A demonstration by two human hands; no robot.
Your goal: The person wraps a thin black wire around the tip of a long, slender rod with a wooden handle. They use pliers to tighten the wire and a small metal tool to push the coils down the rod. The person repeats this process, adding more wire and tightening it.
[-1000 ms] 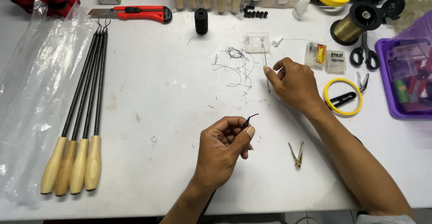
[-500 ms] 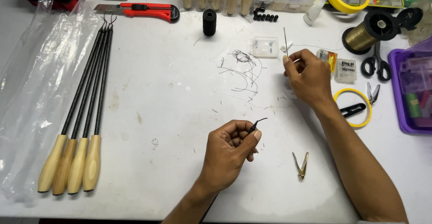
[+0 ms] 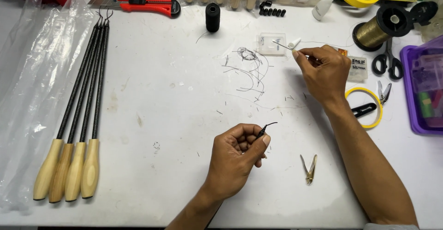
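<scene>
White bench fills the view. Nearest, the left hand (image 3: 237, 158) stays pinched on a thin black rod tip (image 3: 266, 127). Farther off, the right hand (image 3: 323, 70) has lifted a fine needle (image 3: 282, 45), pinched, now tilted beside the clear box (image 3: 270, 43).

The left hand (image 3: 237, 158) pinches a thin black tip (image 3: 266, 127) over the table (image 3: 161, 119), while the right hand (image 3: 325, 70) holds a needle (image 3: 282, 45) near a clear box (image 3: 270, 43).
</scene>
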